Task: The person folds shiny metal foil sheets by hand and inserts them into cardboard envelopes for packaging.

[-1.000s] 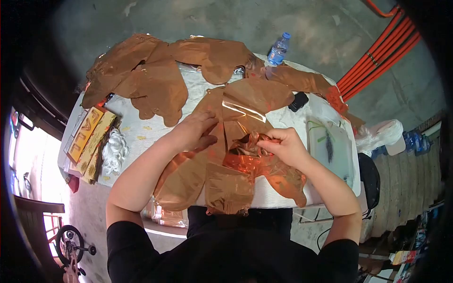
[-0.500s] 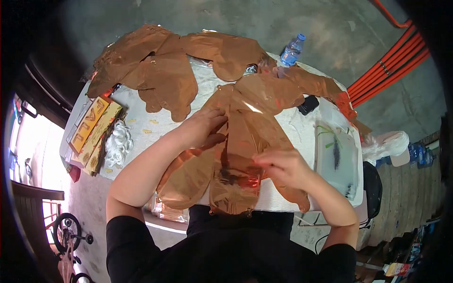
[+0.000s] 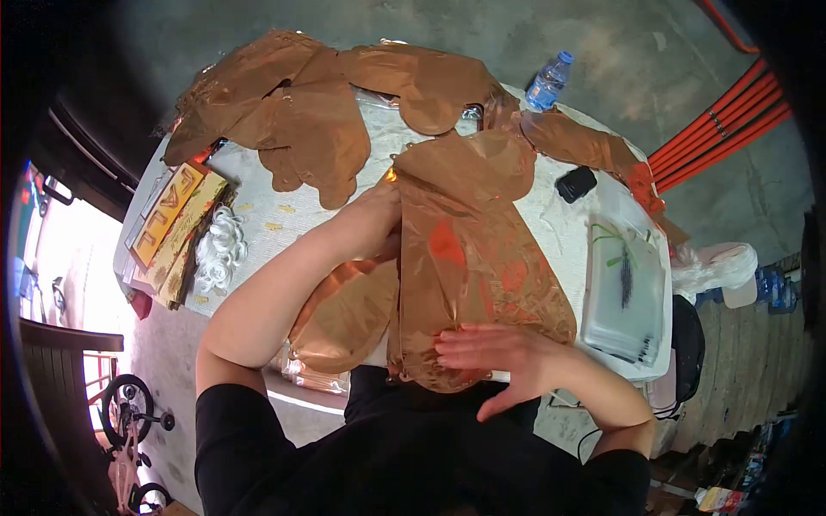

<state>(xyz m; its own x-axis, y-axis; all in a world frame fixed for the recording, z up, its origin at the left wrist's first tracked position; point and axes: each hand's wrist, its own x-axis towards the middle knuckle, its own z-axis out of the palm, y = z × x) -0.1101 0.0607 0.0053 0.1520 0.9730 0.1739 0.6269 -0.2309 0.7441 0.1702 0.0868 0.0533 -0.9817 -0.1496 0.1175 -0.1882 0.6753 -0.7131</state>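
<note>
A flat, uninflated copper-brown foil balloon (image 3: pixel 473 249) lies across the near middle of the table, its lower end at the table edge by my body. My right hand (image 3: pixel 508 365) rests open on its lower part, fingers stretched out flat and thumb apart. At the foil's left edge is my left hand (image 3: pixel 377 217); its fingers are hidden behind the foil, so their grip cannot be seen. Under my left forearm lies another rounded foil lobe (image 3: pixel 344 314). More flat foil balloons (image 3: pixel 314 129) stretch across the far side of the table.
On the white table (image 3: pixel 284 249), a box lettered FALL (image 3: pixel 172 215) and curled white ribbon (image 3: pixel 221 249) lie left. At right are a small black object (image 3: pixel 576 183) and a clear plastic bag pack (image 3: pixel 624 292). A water bottle (image 3: pixel 549 82) stands at the far edge.
The foil's middle section has been turned over to the right and now lies broad and flat. My right hand has moved down and opened onto it; my left fingers have gone out of sight.
</note>
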